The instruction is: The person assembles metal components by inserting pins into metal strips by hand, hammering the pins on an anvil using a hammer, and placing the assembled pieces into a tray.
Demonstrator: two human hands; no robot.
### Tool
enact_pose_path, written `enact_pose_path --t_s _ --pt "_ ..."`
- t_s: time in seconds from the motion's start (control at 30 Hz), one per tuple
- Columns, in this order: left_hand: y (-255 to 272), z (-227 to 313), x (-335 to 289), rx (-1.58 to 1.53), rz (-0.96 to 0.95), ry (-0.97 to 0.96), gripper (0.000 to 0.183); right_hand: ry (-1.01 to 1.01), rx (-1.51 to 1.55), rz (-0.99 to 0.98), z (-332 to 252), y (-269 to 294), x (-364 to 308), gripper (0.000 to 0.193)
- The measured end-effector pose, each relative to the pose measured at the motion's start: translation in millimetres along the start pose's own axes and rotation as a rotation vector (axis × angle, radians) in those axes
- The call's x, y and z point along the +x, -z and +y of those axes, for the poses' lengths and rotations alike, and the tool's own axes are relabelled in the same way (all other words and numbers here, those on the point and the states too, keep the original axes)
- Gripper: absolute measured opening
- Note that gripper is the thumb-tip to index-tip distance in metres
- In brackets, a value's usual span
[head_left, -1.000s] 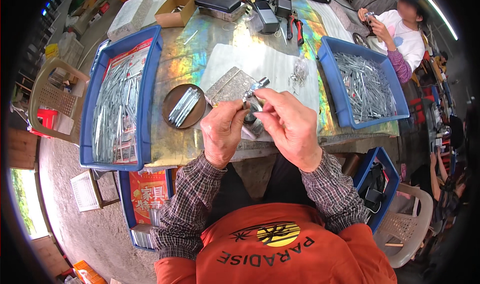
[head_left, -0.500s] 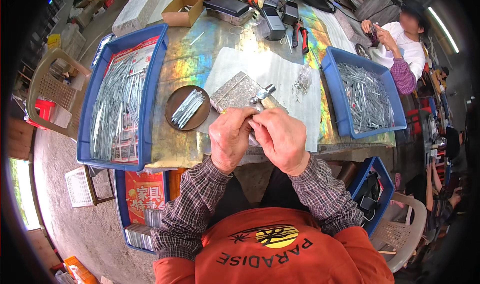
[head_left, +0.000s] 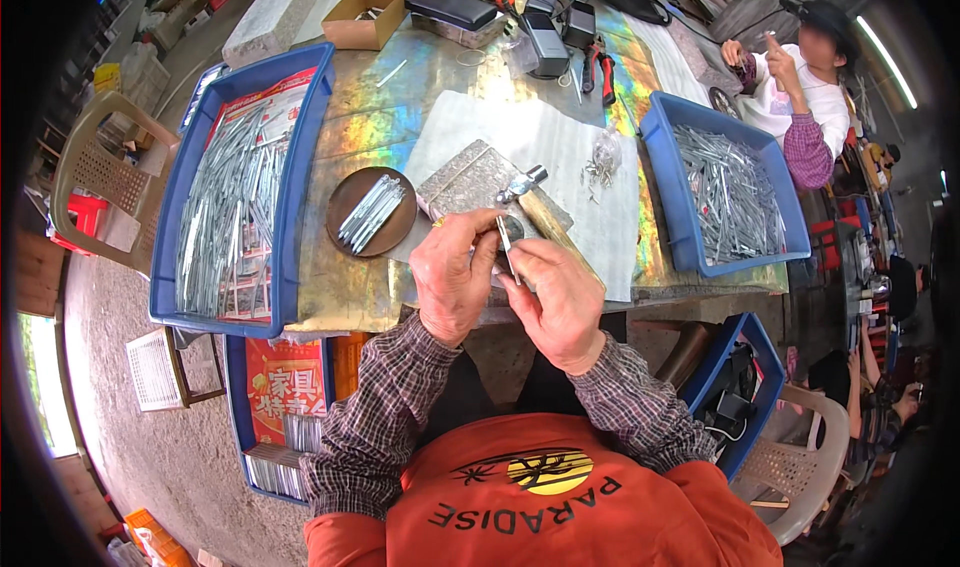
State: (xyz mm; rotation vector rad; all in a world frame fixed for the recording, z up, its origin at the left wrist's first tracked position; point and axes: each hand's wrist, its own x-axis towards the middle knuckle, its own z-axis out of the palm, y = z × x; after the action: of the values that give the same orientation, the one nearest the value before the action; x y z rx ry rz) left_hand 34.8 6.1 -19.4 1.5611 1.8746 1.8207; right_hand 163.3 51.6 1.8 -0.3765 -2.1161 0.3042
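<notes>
My left hand (head_left: 452, 272) and my right hand (head_left: 560, 307) meet near the table's front edge. Both pinch a slim silvery metal strip (head_left: 508, 245), the left at its upper end and the right lower down. Just beyond them a hammer (head_left: 548, 217) with a wooden handle rests across a grey block (head_left: 470, 175). To the left stands a round brown dish (head_left: 342, 199) holding a small bundle of metal strips (head_left: 372, 213). Under the block spreads a white sheet (head_left: 590, 127).
Blue trays heaped with metal strips stand left (head_left: 318, 117) and right (head_left: 668, 207). A bag of small parts (head_left: 604, 157) lies on the sheet. Farther back are red-handled pliers (head_left: 600, 72), a cardboard box (head_left: 368, 29) and cables. A person (head_left: 812, 107) sits at the far right.
My hands have tilted and drawn slightly apart, bringing the metal strip and more of the hammer's handle into sight. The person at the far right has raised one hand.
</notes>
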Motion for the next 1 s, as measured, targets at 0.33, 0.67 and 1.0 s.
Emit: enact_pose_path --t_s 0.33,0.67,1.0 --pt "-0.5 1.7 -1.4 0.015 0.034 0.004 0.016 -0.338 -0.412 -0.315 27.2 23.5 -24.1 0.040" --pt "-5.3 3.7 -0.3 0.005 0.098 -0.024 0.013 -0.246 -0.012 -0.054 -5.7 64.7 -2.3 0.025" --pt "-0.6 4.9 -2.7 0.041 0.081 0.012 0.013 -0.093 -0.110 0.014 -32.1 87.2 11.6 0.031"
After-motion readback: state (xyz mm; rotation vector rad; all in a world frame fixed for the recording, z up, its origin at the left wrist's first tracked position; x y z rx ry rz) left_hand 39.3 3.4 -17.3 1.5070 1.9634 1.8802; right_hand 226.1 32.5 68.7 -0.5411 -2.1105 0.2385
